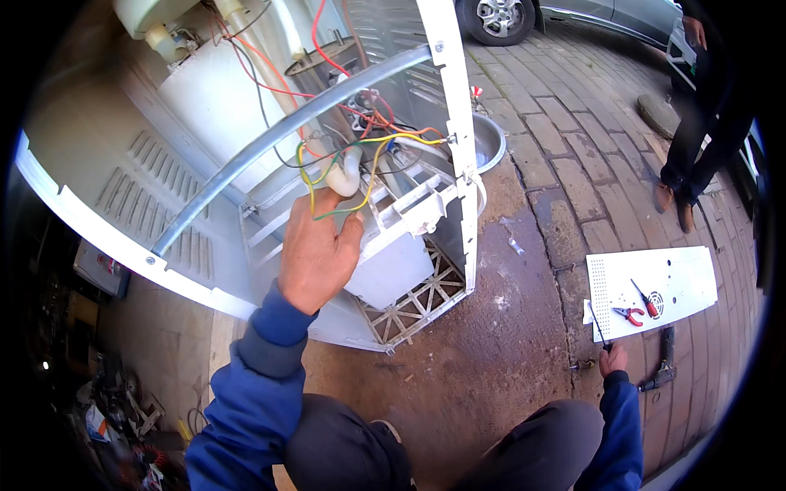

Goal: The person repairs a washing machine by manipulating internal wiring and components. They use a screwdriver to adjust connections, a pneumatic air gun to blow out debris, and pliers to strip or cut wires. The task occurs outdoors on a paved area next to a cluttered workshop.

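In front of me stands an open white appliance cabinet (pixel 455 114) with its inside showing. My left hand (pixel 318 250) reaches in, closed at the bent end of a whitish drain hose (pixel 345 173); its fingertips are partly hidden. A yellow-green wire (pixel 372 176) loops over the fingers. Out to the right, low over the paving, my right hand (pixel 614 360) is wrapped round a screwdriver (pixel 601 327), whose shaft points away over the edge of a white metal panel (pixel 688 282). Pliers with red handles (pixel 629 315) and a red-and-black screwdriver (pixel 645 299) lie on that panel.
A metal bar (pixel 286 135) crosses the cabinet opening above my left hand. Beside the panel lies a dark power drill (pixel 661 364). Behind the cabinet sits a metal basin (pixel 489 143). A person (pixel 696 139) stands at the far right, near a parked car (pixel 589 12).
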`<state>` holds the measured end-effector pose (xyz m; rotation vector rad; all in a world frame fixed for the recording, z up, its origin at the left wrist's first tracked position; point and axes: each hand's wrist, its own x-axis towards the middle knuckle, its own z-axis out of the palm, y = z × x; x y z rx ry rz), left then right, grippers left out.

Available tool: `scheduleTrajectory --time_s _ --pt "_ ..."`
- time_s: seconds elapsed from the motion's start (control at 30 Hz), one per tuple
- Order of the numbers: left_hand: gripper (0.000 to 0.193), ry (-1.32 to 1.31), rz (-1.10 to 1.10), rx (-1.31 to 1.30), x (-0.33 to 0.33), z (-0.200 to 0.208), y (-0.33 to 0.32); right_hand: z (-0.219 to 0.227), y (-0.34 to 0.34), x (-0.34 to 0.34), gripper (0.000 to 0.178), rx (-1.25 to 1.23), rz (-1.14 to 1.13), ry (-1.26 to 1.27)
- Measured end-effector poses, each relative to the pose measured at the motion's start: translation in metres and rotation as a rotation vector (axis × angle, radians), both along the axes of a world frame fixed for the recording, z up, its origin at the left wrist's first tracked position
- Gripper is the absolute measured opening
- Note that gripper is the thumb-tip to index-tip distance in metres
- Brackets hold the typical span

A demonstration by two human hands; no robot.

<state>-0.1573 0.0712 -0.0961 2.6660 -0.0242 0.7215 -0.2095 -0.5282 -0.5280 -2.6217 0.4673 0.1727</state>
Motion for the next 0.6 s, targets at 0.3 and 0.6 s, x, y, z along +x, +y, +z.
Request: scheduleTrajectory --time_s 0.3,0.6 --pt "0.041 0.202 -0.054 -0.157 -0.004 -0.026 0.026 0.006 -0.01 0.007 0.026 -0.061 -0.005 -0.082" --pt "0.033 0.255 -0.027 -0.256 -0.009 -0.016 0.004 -0.013 -0.012 0.005 0.025 -0.16 0.09 0.074"
